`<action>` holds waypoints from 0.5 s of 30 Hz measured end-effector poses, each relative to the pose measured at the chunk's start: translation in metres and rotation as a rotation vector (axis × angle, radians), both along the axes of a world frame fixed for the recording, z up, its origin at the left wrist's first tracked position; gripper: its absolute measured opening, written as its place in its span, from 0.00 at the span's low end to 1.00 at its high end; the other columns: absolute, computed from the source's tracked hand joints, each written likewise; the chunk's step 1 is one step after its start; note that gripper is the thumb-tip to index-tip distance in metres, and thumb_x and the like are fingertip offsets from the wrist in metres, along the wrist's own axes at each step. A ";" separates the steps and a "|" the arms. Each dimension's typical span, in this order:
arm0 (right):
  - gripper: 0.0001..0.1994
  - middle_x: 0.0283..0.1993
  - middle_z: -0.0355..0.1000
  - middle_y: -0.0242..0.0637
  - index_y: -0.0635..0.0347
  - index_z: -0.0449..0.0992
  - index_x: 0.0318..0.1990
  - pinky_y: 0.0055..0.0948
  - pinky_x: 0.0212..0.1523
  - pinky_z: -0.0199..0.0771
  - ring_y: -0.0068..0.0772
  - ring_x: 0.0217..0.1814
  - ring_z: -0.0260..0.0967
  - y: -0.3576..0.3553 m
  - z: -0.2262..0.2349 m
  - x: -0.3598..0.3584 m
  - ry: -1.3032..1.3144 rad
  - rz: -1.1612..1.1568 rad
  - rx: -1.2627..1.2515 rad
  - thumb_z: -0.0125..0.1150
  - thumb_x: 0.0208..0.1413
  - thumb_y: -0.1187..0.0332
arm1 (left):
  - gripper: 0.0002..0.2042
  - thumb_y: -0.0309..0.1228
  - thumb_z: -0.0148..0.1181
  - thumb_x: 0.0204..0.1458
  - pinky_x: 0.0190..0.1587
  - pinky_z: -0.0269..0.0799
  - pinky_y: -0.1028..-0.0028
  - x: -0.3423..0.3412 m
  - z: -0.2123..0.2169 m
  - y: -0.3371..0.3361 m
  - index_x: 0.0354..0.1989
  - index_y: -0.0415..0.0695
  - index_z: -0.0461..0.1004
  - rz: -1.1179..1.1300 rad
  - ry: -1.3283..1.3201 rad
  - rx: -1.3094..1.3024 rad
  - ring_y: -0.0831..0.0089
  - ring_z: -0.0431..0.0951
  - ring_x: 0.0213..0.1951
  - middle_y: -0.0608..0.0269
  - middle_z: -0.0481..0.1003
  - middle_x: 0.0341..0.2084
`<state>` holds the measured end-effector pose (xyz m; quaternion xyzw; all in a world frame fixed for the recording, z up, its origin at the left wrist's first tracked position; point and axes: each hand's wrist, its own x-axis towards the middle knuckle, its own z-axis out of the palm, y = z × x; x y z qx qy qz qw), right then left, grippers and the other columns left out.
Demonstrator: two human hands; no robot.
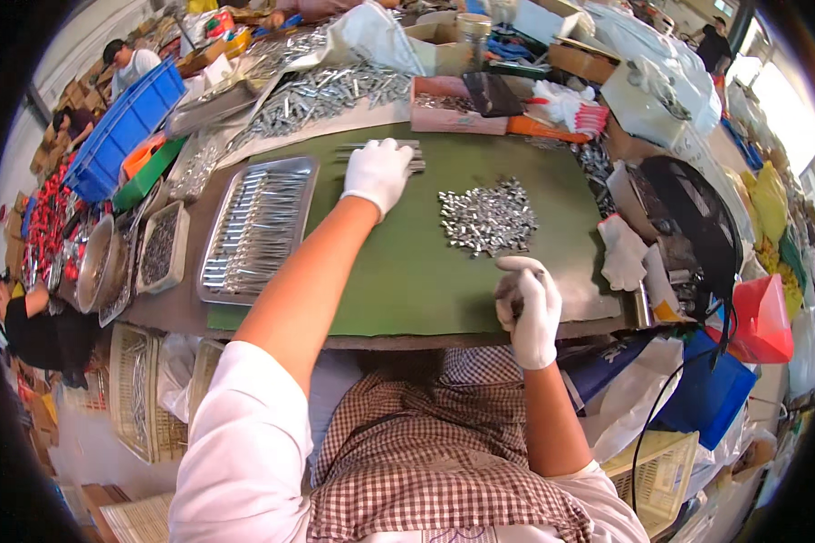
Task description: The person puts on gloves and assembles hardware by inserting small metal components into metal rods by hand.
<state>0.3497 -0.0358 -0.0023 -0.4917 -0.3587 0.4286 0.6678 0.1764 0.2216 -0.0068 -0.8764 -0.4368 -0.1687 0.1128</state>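
Observation:
My left hand [378,176], in a white glove, reaches to the far part of the green work mat [371,290]. Its fingers are curled over several thin metal rods [417,156], whose ends stick out on both sides of the glove. My right hand [536,312], also gloved, is held above the mat's near edge. Its fingers are bent inward and their tips look dirty; whatever they hold, if anything, is hidden. Just beyond it lies a heap of small silvery metal pieces [489,217]. A metal tray [258,226] with rows of slender metal rods stands left of my left forearm.
Loose metal parts [330,95] are heaped at the back. A pink box [457,107] stands beyond the mat. At right are a white glove [623,253] and a black mesh piece [697,222]. A blue crate [125,131] stands far left; other people sit beyond it.

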 end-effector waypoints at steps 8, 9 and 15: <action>0.14 0.33 0.70 0.26 0.64 0.76 0.55 0.17 0.24 0.63 0.12 0.23 0.62 -0.009 0.017 -0.010 -0.131 0.024 -0.126 0.50 0.69 0.68 | 0.10 0.38 0.55 0.62 0.45 0.75 0.56 -0.026 0.036 -0.102 0.45 0.47 0.74 -0.231 -0.123 -0.382 0.49 0.78 0.42 0.53 0.74 0.39; 0.14 0.33 0.70 0.26 0.64 0.76 0.55 0.17 0.24 0.63 0.12 0.23 0.62 -0.011 0.020 -0.012 -0.124 0.016 -0.135 0.50 0.69 0.68 | 0.10 0.39 0.56 0.61 0.43 0.75 0.57 -0.025 0.046 -0.123 0.45 0.47 0.74 -0.280 -0.051 -0.389 0.51 0.78 0.40 0.54 0.74 0.39; 0.13 0.25 0.68 0.23 0.65 0.78 0.50 0.20 0.21 0.62 0.12 0.18 0.61 -0.009 0.019 -0.006 -0.095 0.224 -0.285 0.53 0.69 0.66 | 0.15 0.38 0.64 0.54 0.38 0.76 0.65 -0.020 0.058 -0.187 0.49 0.48 0.77 -0.362 0.008 -0.380 0.60 0.80 0.35 0.61 0.76 0.33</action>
